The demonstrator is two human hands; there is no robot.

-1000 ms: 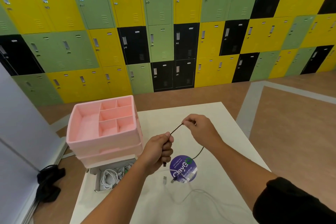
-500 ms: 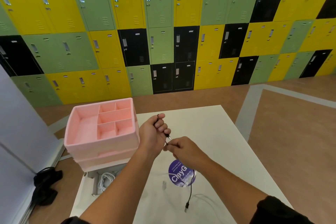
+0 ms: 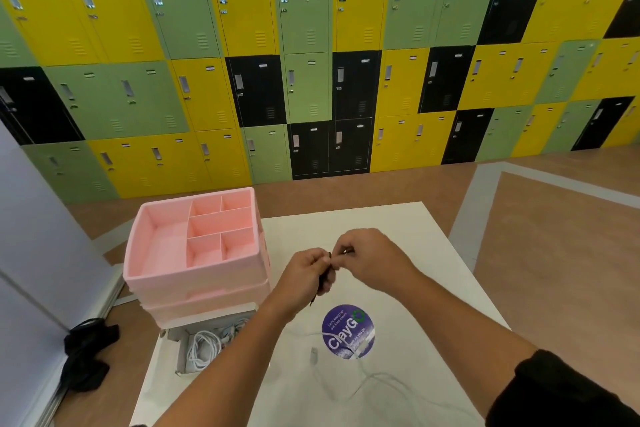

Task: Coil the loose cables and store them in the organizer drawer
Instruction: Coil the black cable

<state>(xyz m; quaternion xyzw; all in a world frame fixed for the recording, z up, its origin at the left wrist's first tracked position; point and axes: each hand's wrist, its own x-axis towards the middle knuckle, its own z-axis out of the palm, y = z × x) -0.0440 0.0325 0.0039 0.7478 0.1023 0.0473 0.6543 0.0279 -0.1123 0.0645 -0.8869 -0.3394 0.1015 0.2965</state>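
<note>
Both hands meet above the middle of the bench [image 3: 433, 270], knuckles almost touching. The left hand [image 3: 306, 276] has its fingers curled round a thin black cable [image 3: 316, 296], and the right hand [image 3: 372, 258] pinches a short dark stretch of the same cable just beside the left thumb. How many turns are already gathered inside the left fist cannot be told, since the fingers hide them. A short tail of the cable hangs from the bottom of that fist, pointing down and slightly left, clear of the bench top. The cable is thus bunched in the left hand rather than stretched out, and its only visible long axis is that hanging tail. The coming move probably turns on where the storage lies from here. The pink organizer [image 3: 194, 284] stands to the left of the hands at the bench's left edge, and its bottom drawer [image 3: 180, 352] is pulled out towards the person, below and left of the left hand. Coiled white cables [image 3: 202, 350] already lie in that drawer. The left hand is the nearer one and holds the bundle, so it looks better placed for the drop. A loose white cable [image 3: 388, 380] trails across the near bench, partly over a round purple sticker [image 3: 348, 331], and seems to be uncoiled.
</note>
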